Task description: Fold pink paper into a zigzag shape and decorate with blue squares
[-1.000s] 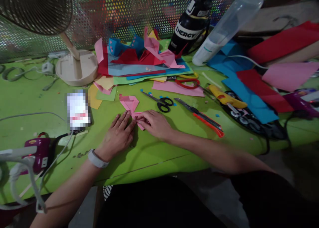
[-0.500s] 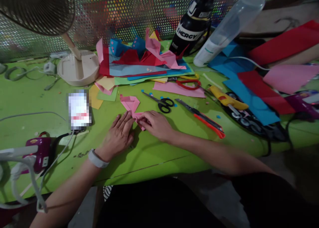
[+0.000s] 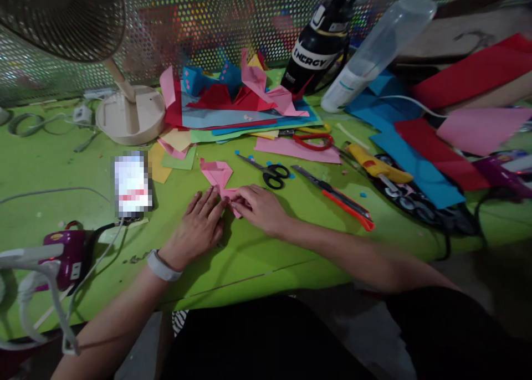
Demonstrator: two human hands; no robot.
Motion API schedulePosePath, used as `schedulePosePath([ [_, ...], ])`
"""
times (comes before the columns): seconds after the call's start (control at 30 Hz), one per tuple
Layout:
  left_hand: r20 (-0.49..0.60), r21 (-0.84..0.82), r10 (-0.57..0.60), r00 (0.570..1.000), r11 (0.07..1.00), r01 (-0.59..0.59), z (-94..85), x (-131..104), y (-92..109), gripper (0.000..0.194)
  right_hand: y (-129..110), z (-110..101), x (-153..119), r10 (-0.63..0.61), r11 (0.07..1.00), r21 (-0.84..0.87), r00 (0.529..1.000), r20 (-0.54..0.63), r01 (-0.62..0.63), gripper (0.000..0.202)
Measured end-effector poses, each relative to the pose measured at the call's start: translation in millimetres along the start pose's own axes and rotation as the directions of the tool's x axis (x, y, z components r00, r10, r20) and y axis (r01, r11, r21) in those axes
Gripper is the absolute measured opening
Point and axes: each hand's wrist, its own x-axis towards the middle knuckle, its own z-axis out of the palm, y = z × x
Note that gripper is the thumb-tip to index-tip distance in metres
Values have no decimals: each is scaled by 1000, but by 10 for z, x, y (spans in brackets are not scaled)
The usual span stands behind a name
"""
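Two hands press a creased pink paper [image 3: 220, 181] flat on the green table [image 3: 62, 169]. Left hand [image 3: 197, 227] lies spread; right hand [image 3: 258, 207] pinches a fold.

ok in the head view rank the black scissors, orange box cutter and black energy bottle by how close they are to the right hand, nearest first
1. black scissors: just beyond the right hand, on the green table.
2. orange box cutter: further out to the hand's right.
3. black energy bottle: far back by the perforated screen.
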Motion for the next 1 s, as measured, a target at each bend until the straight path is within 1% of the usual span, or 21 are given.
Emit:
schedulePosePath([
  [0.17, -1, 50, 30, 1000, 998, -29, 17, -3, -11, 49, 24, 33, 5, -20, 1000, 4, 999, -32, 20, 12],
  [0.27, 6, 69, 33, 999, 997, -34, 16, -4, -14, 48, 35, 16, -7, -38, 999, 4, 998, -51, 38, 15],
  [0.33, 10, 67, 30, 999, 997, -31, 10, -3, -13, 48, 36, -20, -38, -80, 997, -20, 992, -95, 78, 19],
  [0.43, 16, 55, 23, 1000, 998, -24, -3, 2, -7, 48, 25, -87, -125, -205, 975, -114, 970, -130, 190, 29],
  [0.47, 18, 52, 20, 1000, 998, -21, -9, 4, -4, 48, 21, -104, -161, -252, 960, -154, 961, -114, 234, 34],
  [0.57, 25, 49, 18, 1000, 999, -19, -22, 8, 2, 47, 26, -112, -273, -392, 892, -252, 920, -15, 376, 51],
  [0.67, 21, 50, 21, 1000, 999, -22, -24, 8, 3, 46, 72, -57, -357, -484, 826, -304, 874, 48, 474, 64],
  [0.73, 18, 58, 21, 1000, 998, -22, -21, 8, 3, 46, 118, -11, -387, -511, 803, -326, 858, 54, 499, 66],
  [0.83, 24, 78, 23, 999, 997, -25, -24, 9, 8, 46, 173, 32, -397, -531, 792, -323, 846, 54, 518, 64],
  [1.0, 20, 84, 29, 999, 996, -30, -38, 10, 11, 45, 197, 39, -388, -535, 798, -301, 843, 45, 522, 63],
])
